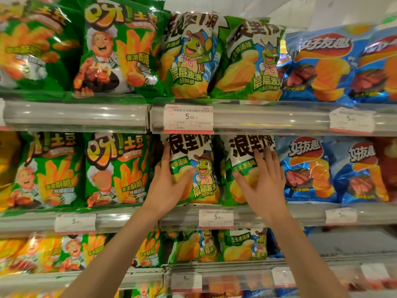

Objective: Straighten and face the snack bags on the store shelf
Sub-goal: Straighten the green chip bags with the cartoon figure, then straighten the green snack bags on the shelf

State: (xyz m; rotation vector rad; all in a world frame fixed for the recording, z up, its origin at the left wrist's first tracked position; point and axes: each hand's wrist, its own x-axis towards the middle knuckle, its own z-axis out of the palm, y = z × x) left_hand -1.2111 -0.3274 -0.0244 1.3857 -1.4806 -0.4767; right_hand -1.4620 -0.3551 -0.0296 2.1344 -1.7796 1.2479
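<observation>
Both hands work the middle shelf (pixel 279 214): left hand (pixel 169 190) grips one turtle bag (pixel 197 168), right hand (pixel 264 179) lies flat on its neighbour (pixel 242 166); pushing unevenly could tip either off.

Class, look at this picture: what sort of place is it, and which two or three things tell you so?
Most likely a supermarket snack aisle. Tiered shelves carry rows of matching snack bags facing forward, and printed price tags are clipped along the shelf edges.
</observation>
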